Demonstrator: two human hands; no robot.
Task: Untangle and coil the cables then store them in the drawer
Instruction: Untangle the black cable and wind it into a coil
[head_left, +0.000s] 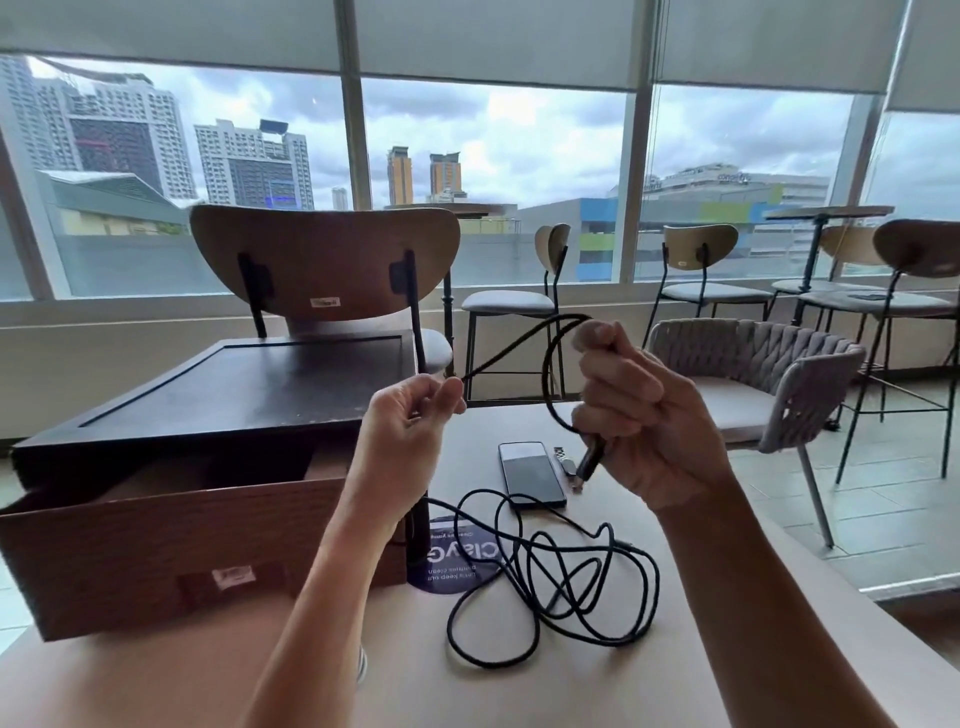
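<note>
The beige table (405, 660) offered bare room between the two forearms at the near edge, while its right edge ran off diagonally towards a tiled floor. Just beyond that bare patch a loose tangle (556, 587) of black cord lay in crossing loops, partly over a round blue sticker (457, 569). To its left the wooden drawer (171, 540) stood pulled open, its front close to the near edge and its cavity uncovered. A smartphone (530, 475) lay flat just behind the tangle.

Above these, both hands were raised clear of the tabletop. The left hand (410, 421) pinched a black cable (545, 374) between thumb and fingertips. From there the cable rose rightward and curved into a loop gripped in the clenched right hand (634, 415), with its USB plug (587, 465) poking down below the fist, over the phone. Whether this cable joined the tangle could not be told.

Behind the drawer, the dark cabinet (249, 384) top sat level. A wooden chair (322, 260) stood behind it, a woven chair (769, 384) off the table's right side, and windows (493, 145) beyond.
</note>
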